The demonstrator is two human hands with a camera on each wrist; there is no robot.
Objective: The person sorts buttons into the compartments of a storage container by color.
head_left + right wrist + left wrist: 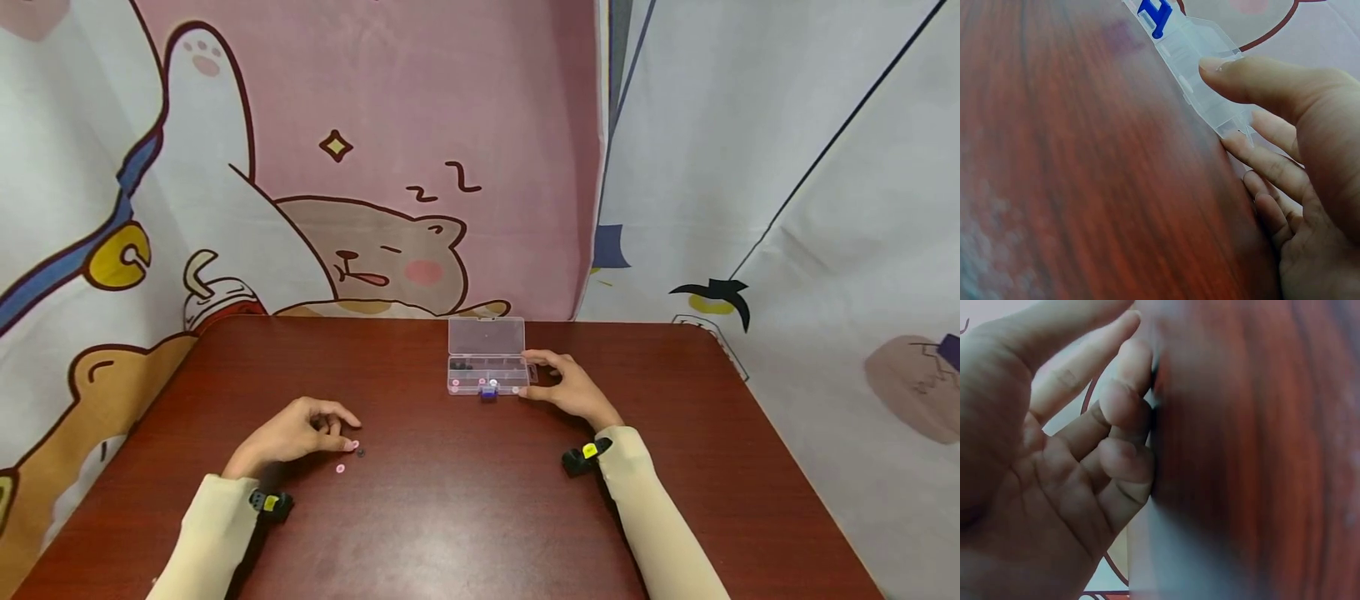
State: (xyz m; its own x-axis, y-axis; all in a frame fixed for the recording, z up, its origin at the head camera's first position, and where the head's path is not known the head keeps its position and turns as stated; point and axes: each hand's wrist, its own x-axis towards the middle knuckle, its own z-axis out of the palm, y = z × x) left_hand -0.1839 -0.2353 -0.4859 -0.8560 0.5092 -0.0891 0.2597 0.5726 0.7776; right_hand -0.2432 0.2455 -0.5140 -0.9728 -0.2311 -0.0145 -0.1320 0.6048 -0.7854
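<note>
A clear plastic compartment box [487, 376] stands on the table with its lid [487, 337] raised at the back. My right hand [567, 387] holds its right end, thumb at the front corner and fingers at the side and rear. A blue latch [1157, 17] hangs on the box's front. Small pink pieces and dark ones lie in some compartments. My left hand [300, 433] rests low at the left, index finger stretched out, other fingers bent. By its thumb tip lie a pink bead [356, 444] and a dark bead [361, 452]; a pink ring-shaped bead [341, 468] lies nearer me.
The brown wooden table [450, 517] runs back to a printed cloth [420, 100] hanging behind it. A black device with a yellow mark is strapped to each wrist, over pale sleeves [652, 508].
</note>
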